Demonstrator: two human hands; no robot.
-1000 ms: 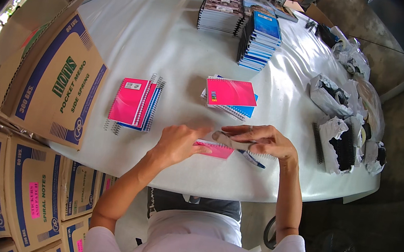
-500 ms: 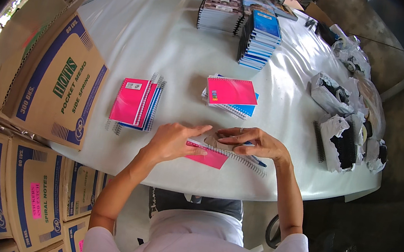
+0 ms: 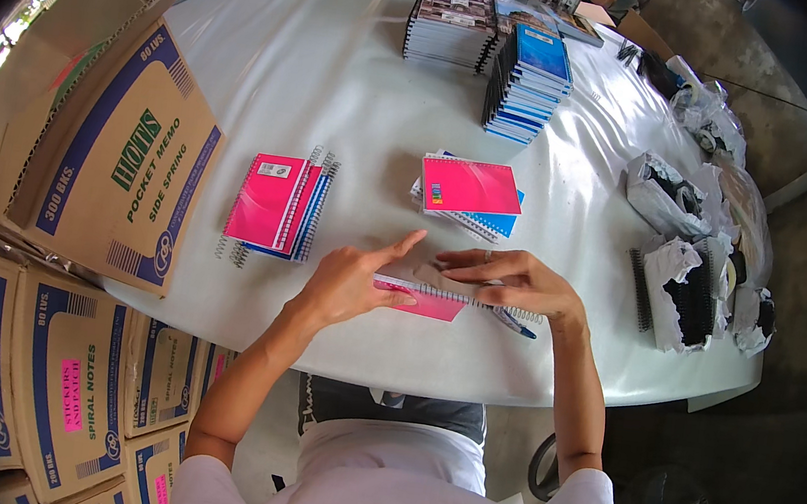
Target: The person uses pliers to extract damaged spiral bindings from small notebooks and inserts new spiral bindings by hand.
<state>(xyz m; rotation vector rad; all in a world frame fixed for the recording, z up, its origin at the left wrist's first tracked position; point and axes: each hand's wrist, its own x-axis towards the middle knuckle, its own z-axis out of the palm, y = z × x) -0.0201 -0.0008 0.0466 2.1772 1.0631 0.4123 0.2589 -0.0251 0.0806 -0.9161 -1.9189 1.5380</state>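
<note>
A small pink notebook (image 3: 432, 305) is in front of me near the table's front edge, its punched edge turned away from me. My left hand (image 3: 347, 283) holds its left end, thumb across the pink cover and index finger stretched out. A wire spiral (image 3: 507, 311) runs along the punched edge, and its free end sticks out to the right. My right hand (image 3: 518, 284) has its fingers bent over the spiral, thumb and fingertips closed on it. Just below that hand shows a dark blue pen-like tool (image 3: 517, 324); whether the hand touches it I cannot tell.
Pink and blue spiral notebooks lie in a left pile (image 3: 266, 203) and a middle pile (image 3: 472, 188). Taller notebook stacks (image 3: 527, 86) stand at the back. Paper-wrapped black coils (image 3: 679, 286) are at right. A big open carton (image 3: 133, 158) stands at left, more cartons (image 3: 65, 382) below.
The spiral's free end has drawn in toward the notebook and lies more nearly in line with its edge. My right hand has shifted slightly right, and the pen-like tool shows more below it.
</note>
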